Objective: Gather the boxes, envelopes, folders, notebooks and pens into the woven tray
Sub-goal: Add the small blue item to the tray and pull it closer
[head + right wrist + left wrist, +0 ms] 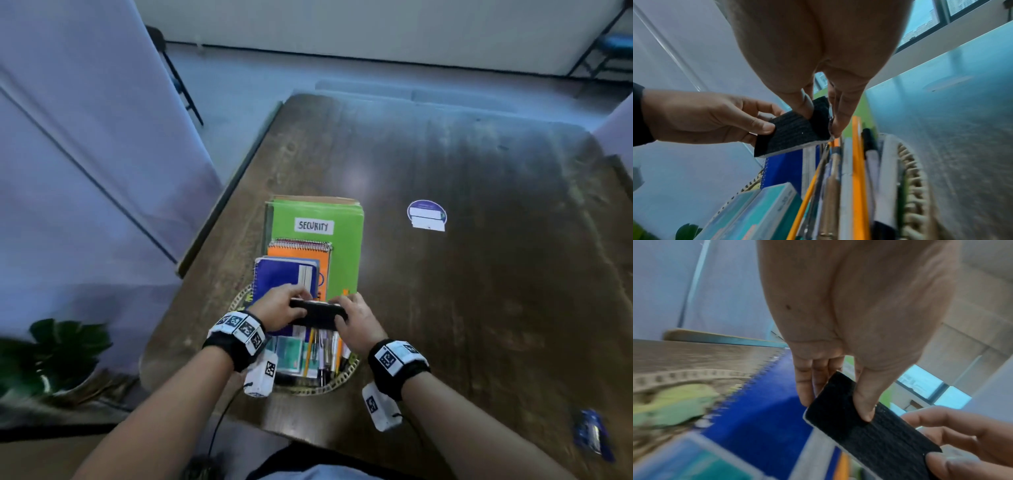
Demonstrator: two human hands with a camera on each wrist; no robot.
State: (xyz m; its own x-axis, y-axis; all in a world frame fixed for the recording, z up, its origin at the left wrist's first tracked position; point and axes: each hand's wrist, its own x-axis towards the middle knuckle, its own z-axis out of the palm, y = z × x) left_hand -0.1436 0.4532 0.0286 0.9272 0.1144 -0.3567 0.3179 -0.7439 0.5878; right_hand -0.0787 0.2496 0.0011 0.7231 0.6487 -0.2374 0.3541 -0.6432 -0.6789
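Note:
Both hands hold a small black notebook (318,313) level above the woven tray (337,381). My left hand (281,308) pinches its left end, thumb on the cover and fingers behind. My right hand (354,320) pinches the right end (819,116). In the left wrist view the black notebook (865,423) hangs over a blue spiral notebook (760,415). The tray holds a green folder (322,236) marked SECURITY, an orange spiral notebook (301,251), the blue notebook (281,274), a teal box (289,353) and several pens and pencils (325,349). The folder sticks out past the tray's far side.
The tray sits near the front left of a dark wooden table (462,274). A round blue and white sticker (426,215) lies to the right of the folder. A blue packet (591,433) lies at the near right edge. A potted plant (61,353) stands on the floor to the left.

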